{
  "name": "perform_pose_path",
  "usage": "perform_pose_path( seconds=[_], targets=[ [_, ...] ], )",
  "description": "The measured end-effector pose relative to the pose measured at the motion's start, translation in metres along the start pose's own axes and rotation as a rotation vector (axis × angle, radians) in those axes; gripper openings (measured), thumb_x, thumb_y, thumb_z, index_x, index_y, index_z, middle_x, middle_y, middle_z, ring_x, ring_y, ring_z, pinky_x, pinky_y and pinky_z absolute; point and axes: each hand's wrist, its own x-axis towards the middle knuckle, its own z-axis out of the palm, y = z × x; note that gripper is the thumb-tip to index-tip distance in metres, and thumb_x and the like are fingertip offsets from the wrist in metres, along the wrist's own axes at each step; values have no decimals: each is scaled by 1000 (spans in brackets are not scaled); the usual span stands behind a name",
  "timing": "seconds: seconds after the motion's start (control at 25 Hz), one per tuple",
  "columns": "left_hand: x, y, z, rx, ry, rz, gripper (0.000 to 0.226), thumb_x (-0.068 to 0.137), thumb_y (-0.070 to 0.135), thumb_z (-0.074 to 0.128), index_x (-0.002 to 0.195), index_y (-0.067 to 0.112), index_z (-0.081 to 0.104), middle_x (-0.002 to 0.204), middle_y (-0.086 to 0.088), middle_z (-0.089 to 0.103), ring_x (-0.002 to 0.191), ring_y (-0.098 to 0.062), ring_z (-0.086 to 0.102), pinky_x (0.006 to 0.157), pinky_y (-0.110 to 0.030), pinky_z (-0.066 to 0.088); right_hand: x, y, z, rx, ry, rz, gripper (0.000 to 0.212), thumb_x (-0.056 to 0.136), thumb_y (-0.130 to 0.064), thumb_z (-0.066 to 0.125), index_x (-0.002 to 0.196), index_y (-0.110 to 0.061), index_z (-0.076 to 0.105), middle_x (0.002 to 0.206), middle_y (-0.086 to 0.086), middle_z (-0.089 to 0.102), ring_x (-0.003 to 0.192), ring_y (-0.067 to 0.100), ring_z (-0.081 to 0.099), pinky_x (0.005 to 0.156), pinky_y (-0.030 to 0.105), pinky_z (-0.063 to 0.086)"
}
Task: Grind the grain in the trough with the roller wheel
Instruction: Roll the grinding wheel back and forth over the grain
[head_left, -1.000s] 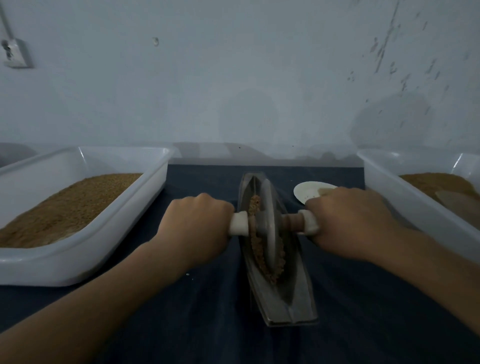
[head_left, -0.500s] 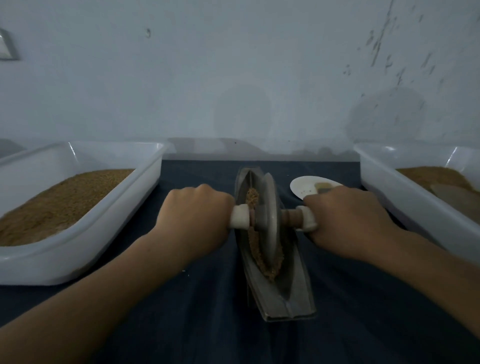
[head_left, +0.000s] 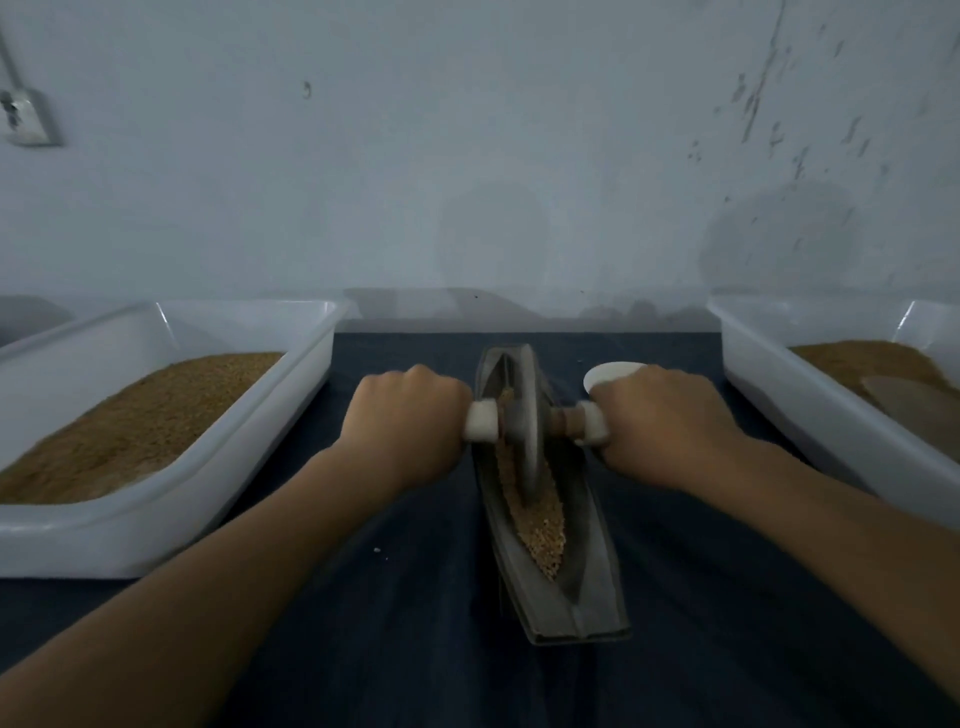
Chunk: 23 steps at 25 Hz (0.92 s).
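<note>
Left of trough (head_left: 582, 597): white tub (head_left: 156, 540), brown fill. Left hand (head_left: 410, 421): grip clamped on left axle end of roller wheel (head_left: 525, 415). Wheel upright in trough's far half; grain (head_left: 540, 525) lies in the channel, nearer half. Right hand (head_left: 660, 415): grip clamped on right axle end. Right of trough: second tub (head_left: 831, 431).
</note>
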Motion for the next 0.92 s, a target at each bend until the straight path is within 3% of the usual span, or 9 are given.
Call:
perform_pose_path(
  seconds=[0.08,0.16,0.28,0.36,0.52,0.6,0.72,0.8,0.92],
  targets=[
    [-28,1,-6,23,107,81,39,61,43,78,64,35,39,56,15,15,44,-5,9,46,-19,9,-32,3,-4,-63,168,-114,30,70,-43,74,63,-30,48,60,-11,40,48,5,25,45,19,14],
    [-29,-1,-10,16,166,70,53,50,43,82,61,36,31,55,16,7,46,-2,-2,49,-15,2,-38,6,-5,-95,212,-146,32,61,-43,76,57,-30,47,56,-12,35,46,4,15,47,16,9],
    [-4,3,5,59,48,-7,30,74,40,72,69,30,45,58,11,22,44,-10,22,45,-23,17,1,-4,-1,-81,80,-32,31,76,-45,69,68,-29,44,64,-10,42,52,14,36,47,23,19],
    [22,2,7,16,-10,-107,14,85,40,63,86,26,58,66,6,35,58,-19,43,54,-32,33,31,-9,2,-21,5,36,23,84,-45,67,78,-31,49,76,-6,55,65,20,47,56,28,34],
    [12,3,3,13,-5,-62,14,85,38,64,82,29,53,64,7,30,53,-16,33,50,-30,26,24,-4,3,-11,-46,41,27,83,-45,67,77,-29,47,79,-6,55,69,20,53,57,30,36],
    [-18,3,0,19,91,36,38,73,40,73,70,33,36,59,11,18,45,-9,14,46,-23,11,-10,1,1,-65,90,-85,34,72,-44,72,67,-28,43,64,-11,39,53,14,41,46,23,23],
    [-38,1,-11,0,211,90,59,55,41,81,69,33,24,58,15,4,48,-4,-2,50,-16,2,-31,7,-9,-96,243,-179,40,58,-45,74,58,-32,36,58,-16,17,47,3,12,50,15,6],
    [-31,4,-2,26,125,17,53,62,39,79,69,32,27,58,13,9,45,-6,5,47,-19,7,-17,1,-4,-124,168,-120,40,60,-46,70,59,-30,33,56,-15,24,47,2,17,48,17,9],
    [15,5,8,39,27,-97,14,85,33,63,82,23,53,65,6,34,58,-21,49,53,-32,31,28,-9,7,-23,33,35,29,78,-43,69,70,-29,45,68,-7,48,58,18,44,54,27,30]
  ],
)
